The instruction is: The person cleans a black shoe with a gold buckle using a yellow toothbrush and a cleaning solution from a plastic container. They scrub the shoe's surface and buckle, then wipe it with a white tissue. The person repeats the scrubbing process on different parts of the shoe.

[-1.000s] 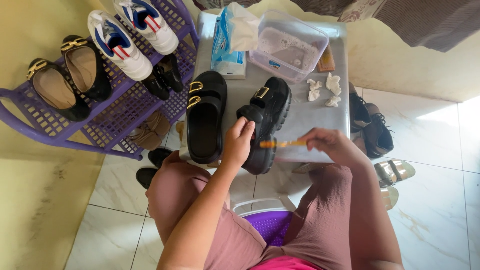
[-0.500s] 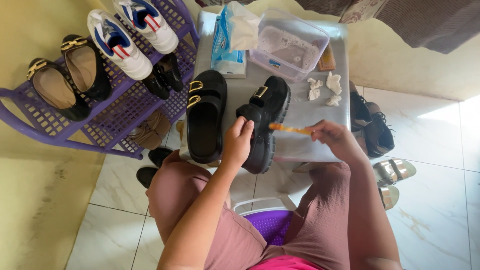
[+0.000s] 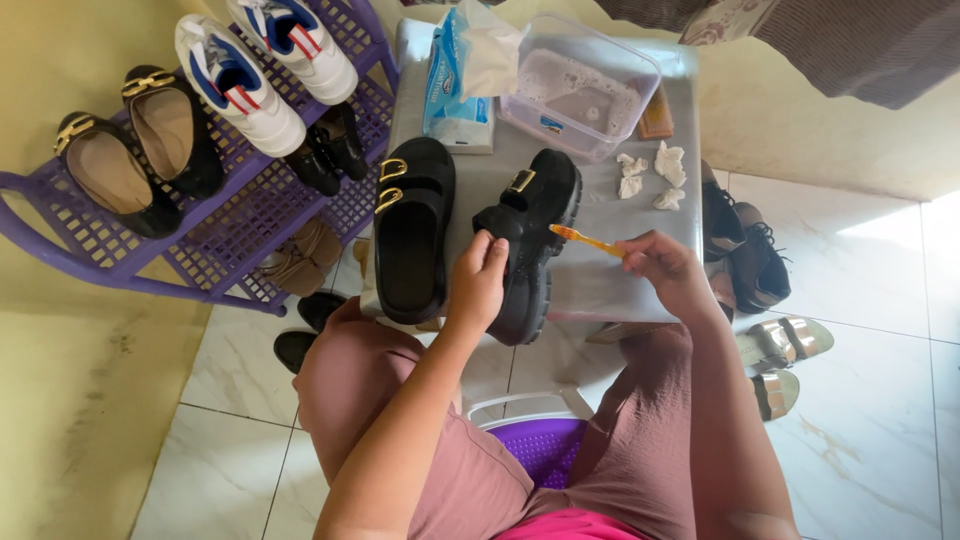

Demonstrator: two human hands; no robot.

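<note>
My left hand (image 3: 480, 282) grips a black platform sandal (image 3: 533, 235) with a gold buckle, tilted on its side on the small grey table (image 3: 610, 280). My right hand (image 3: 668, 272) holds an orange toothbrush (image 3: 585, 239), its bristle end touching the sandal's side. The matching black sandal (image 3: 411, 228) lies flat on the table to the left, apart from my hands.
A clear plastic tub (image 3: 578, 88), a blue wipes pack (image 3: 455, 85) and crumpled tissues (image 3: 648, 172) sit at the table's far end. A purple shoe rack (image 3: 250, 215) holds several shoes on the left. More footwear (image 3: 770, 340) lies on the tiled floor to the right. A purple basin (image 3: 540, 445) is between my knees.
My right hand has moved up and left along the sandal, bringing the toothbrush head onto its side nearer the buckle. My left hand stays on the sandal.
</note>
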